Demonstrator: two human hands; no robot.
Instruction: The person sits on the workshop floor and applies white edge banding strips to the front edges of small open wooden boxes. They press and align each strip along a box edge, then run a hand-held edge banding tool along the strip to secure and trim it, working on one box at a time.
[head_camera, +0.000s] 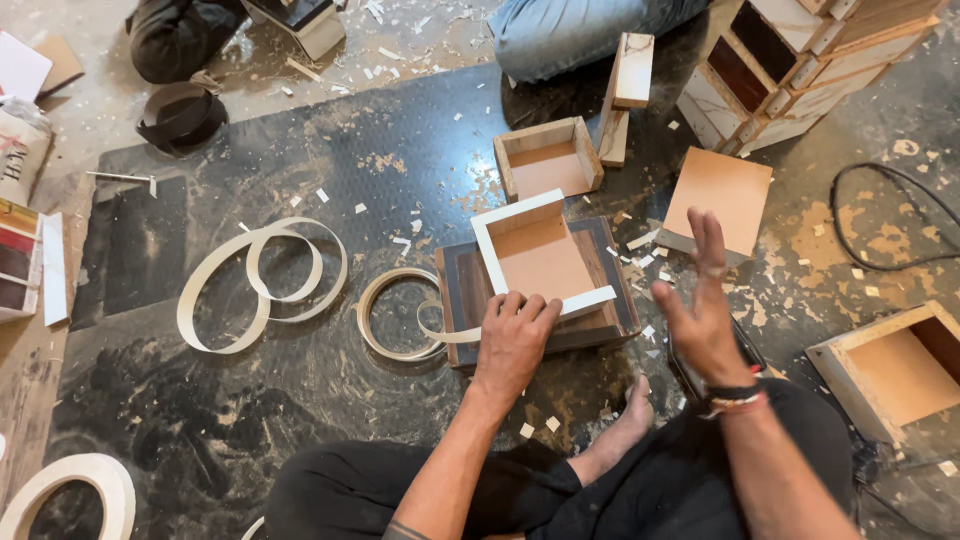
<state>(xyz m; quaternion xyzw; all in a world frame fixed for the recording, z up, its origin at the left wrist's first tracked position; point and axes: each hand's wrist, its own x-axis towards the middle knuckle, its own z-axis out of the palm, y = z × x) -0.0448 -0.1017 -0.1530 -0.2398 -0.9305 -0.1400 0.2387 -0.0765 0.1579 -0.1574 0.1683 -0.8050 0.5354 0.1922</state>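
My left hand presses flat on the near white edge of a small open wooden box, which rests on a dark wood board. A strip of white edge banding curls from under that hand to the left. Raised beside the box on its right, my right hand is open with fingers straight and holds nothing. It looks slightly blurred. A bracelet sits on its wrist.
Loops of white edge banding lie left on the dark mat. Another open box and a brown panel lie beyond. A stack of boxes stands top right, one more box at right. Another person's knee is at top. A cable loops at right.
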